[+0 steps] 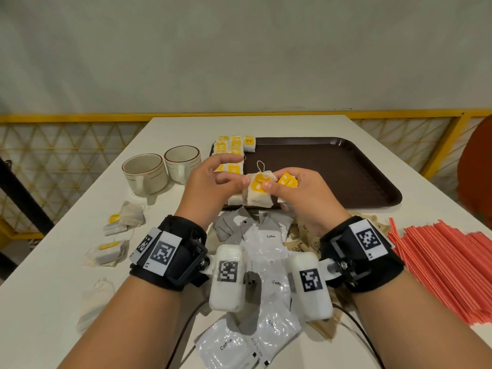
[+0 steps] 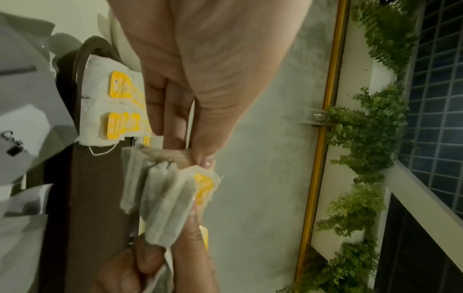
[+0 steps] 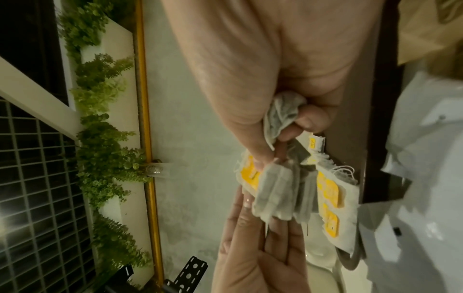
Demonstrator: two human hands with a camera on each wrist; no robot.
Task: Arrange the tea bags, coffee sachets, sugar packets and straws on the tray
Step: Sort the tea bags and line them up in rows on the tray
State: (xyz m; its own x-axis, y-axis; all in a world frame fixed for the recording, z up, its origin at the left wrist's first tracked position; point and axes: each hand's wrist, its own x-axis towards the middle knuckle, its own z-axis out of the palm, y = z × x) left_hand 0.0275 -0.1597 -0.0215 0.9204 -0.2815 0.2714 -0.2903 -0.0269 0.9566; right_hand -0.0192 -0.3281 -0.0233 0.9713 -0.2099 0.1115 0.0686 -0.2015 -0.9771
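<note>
My right hand [image 1: 277, 190] grips a bunch of tea bags [image 1: 259, 191] with yellow tags, held just above the near left corner of the brown tray [image 1: 332, 166]. My left hand [image 1: 234, 179] pinches the left edge of the front bag between thumb and fingers. In the left wrist view its thumb meets the held tea bags [image 2: 162, 188] at their top edge. The right wrist view has the same bunch [image 3: 280, 190] hanging under my right hand [image 3: 250, 59]. More tea bags [image 1: 234, 147] lie in rows along the tray's left side.
Loose tea bags [image 1: 117, 233] lie on the white table at the left. White coffee sachets [image 1: 269, 251] and brown sugar packets [image 1: 303, 235] are piled under my wrists. Red straws [image 1: 442, 265] lie at the right. Two cups [image 1: 145, 173] stand left of the tray.
</note>
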